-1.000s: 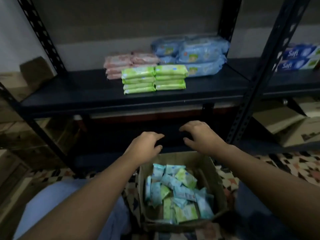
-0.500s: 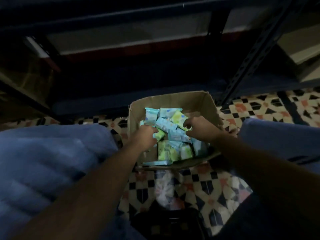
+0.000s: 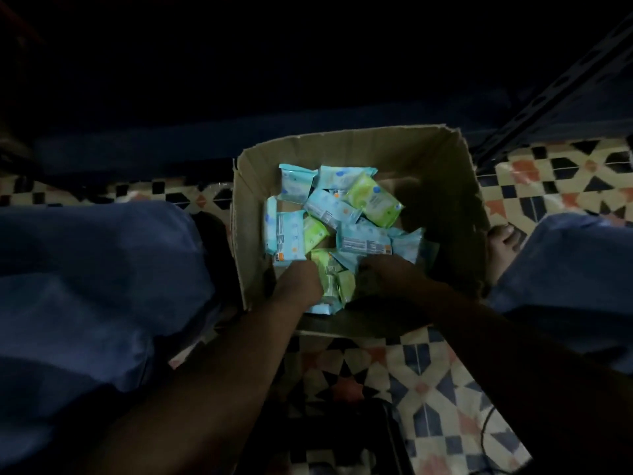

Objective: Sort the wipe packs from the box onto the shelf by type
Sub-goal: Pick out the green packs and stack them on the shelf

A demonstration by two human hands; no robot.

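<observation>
Head view: cardboard box (image 3: 442,166) holds blue and green wipe packs (image 3: 342,217).

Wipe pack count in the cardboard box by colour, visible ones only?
Light blue plastic wipe packs: 8
Lime green plastic wipe packs: 4
Total: 12 visible in the brown cardboard box; the picture is dim, and buried ones can't be counted.

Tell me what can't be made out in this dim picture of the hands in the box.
- Head view, left hand: its fingers sink among the wipe packs; whether its grip has closed on one is hidden by the hand's own back.
- Head view, right hand: same, fingertips buried and in shadow.
- Print on the packs: too small and blurred to read.
- The shelf: lost in darkness above the box.
- Packs beneath the top layer: covered.
</observation>
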